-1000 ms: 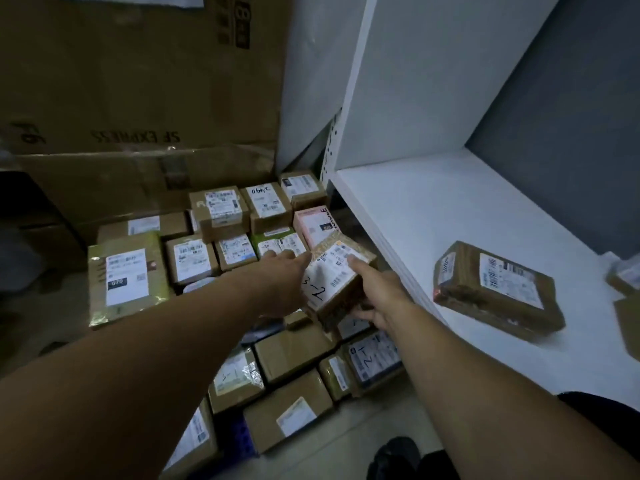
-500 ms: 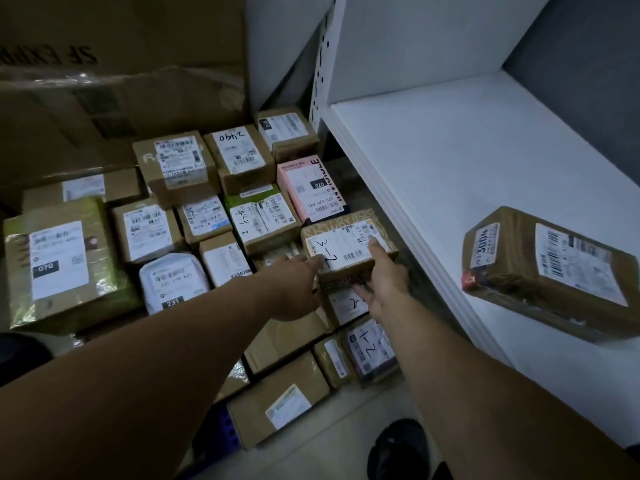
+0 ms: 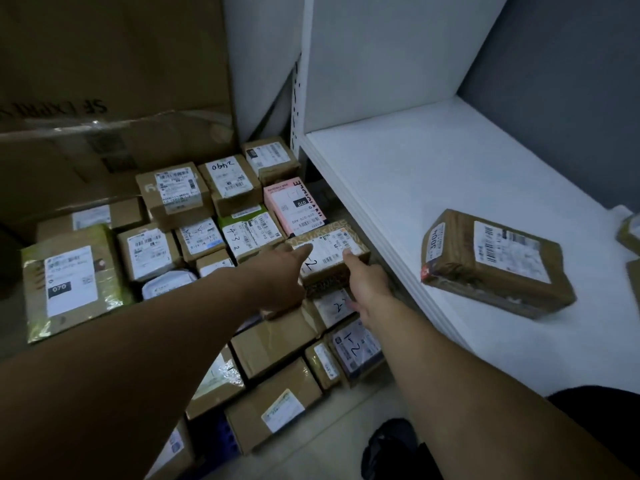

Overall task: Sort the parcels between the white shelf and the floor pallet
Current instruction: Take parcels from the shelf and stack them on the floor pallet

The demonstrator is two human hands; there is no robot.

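Observation:
A small brown patterned parcel (image 3: 329,252) with a white label marked "2" lies on top of the pile of parcels on the floor pallet (image 3: 214,441), just in front of a pink box (image 3: 294,206). My left hand (image 3: 280,278) grips its left near corner, fingers on the label. On its right near edge is my right hand (image 3: 367,285), index finger on top. The white shelf (image 3: 433,174) stands to the right. On it lies a brown taped parcel (image 3: 495,261) marked "3004".
Several labelled boxes cover the pallet, among them a green-wrapped parcel (image 3: 72,282) at the left. Large cardboard cartons (image 3: 104,81) stand behind the pile. More parcels (image 3: 630,233) show at the shelf's right edge. A dark shoe (image 3: 391,448) is on the floor below.
The patterned parcel has gone from tilted in the air, down and away, to flat on the pile beside the pink box. Both hands went with it.

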